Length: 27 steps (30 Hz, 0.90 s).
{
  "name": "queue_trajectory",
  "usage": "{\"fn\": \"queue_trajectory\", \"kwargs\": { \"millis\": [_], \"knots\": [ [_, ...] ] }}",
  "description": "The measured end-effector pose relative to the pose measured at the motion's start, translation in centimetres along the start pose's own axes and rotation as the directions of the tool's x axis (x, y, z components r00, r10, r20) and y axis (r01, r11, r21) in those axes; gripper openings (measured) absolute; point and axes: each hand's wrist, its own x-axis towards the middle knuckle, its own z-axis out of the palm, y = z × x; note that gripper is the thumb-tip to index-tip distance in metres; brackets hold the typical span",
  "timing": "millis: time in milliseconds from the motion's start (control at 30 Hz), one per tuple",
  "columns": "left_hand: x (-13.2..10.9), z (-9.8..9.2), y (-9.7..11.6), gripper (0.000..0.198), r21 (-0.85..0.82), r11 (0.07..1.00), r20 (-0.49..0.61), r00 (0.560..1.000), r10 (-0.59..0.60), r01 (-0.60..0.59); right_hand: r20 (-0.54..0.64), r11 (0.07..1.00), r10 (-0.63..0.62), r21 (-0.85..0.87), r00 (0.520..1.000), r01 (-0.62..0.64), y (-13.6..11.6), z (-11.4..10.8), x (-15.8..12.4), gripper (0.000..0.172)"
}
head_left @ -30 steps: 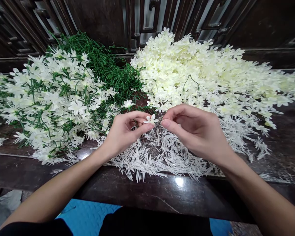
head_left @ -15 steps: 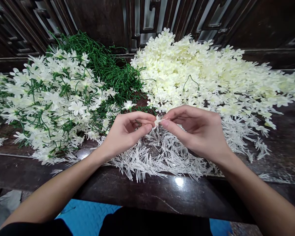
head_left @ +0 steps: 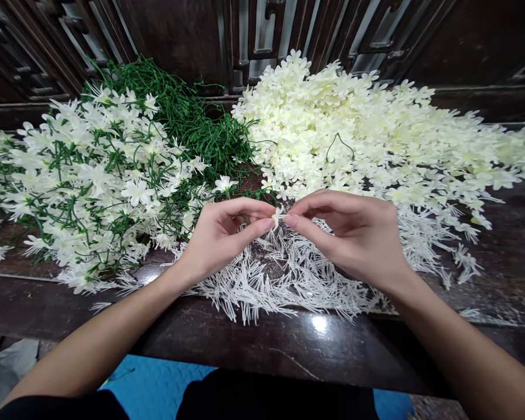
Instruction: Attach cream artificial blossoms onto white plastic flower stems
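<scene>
Between my two hands is a small white artificial flower (head_left: 277, 217), partly hidden by fingertips. My left hand (head_left: 223, 236) pinches it from the left with thumb and forefinger. From the right, my right hand (head_left: 359, 236) closes thumb and forefinger on the flower's thin white stamen, only a sliver of which shows. Beneath both hands, loose white stamens (head_left: 254, 286) lie scattered on the dark wooden bench (head_left: 254, 344). A heap of pale yellow-white flower petals (head_left: 354, 128) rises just beyond my right hand.
At left lies a pile of white flowers on green stems (head_left: 100, 181). Behind it sits a tangle of bare green stems (head_left: 170, 105). One white flower (head_left: 224, 184) rests beyond my left hand. A carved dark wooden back (head_left: 175, 41) stands behind; a blue mat (head_left: 157, 379) is below.
My right fingertips have moved slightly left, closer to my left ones, and less of the stamen shows between them. The lone flower beyond my left hand has shifted slightly left.
</scene>
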Motion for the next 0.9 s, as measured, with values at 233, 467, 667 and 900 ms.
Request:
{"fn": "queue_trajectory", "kwargs": {
  "millis": [233,467,667,900],
  "knots": [
    [-0.06,0.10,0.20,0.008,0.042,0.999,-0.019,1.000,-0.001,0.002,0.013,1.000,0.005,0.002,1.000,-0.005,0.06,0.28,-0.16,0.015],
    [-0.04,-0.03,0.29,0.009,0.076,0.997,0.014,0.999,0.030,-0.031,0.034,0.999,-0.031,0.035,0.999,0.029,0.34,0.54,-0.30,0.021],
    [0.10,-0.16,0.39,0.011,0.064,0.998,-0.006,1.000,-0.005,0.006,0.013,0.999,-0.030,0.033,0.999,0.030,0.19,0.27,-0.19,0.021],
    [-0.02,-0.43,0.35,0.010,0.071,0.996,0.070,0.996,-0.058,0.053,-0.013,1.000,-0.006,-0.022,1.000,0.005,0.02,0.16,-0.16,0.016]
  ]
}}
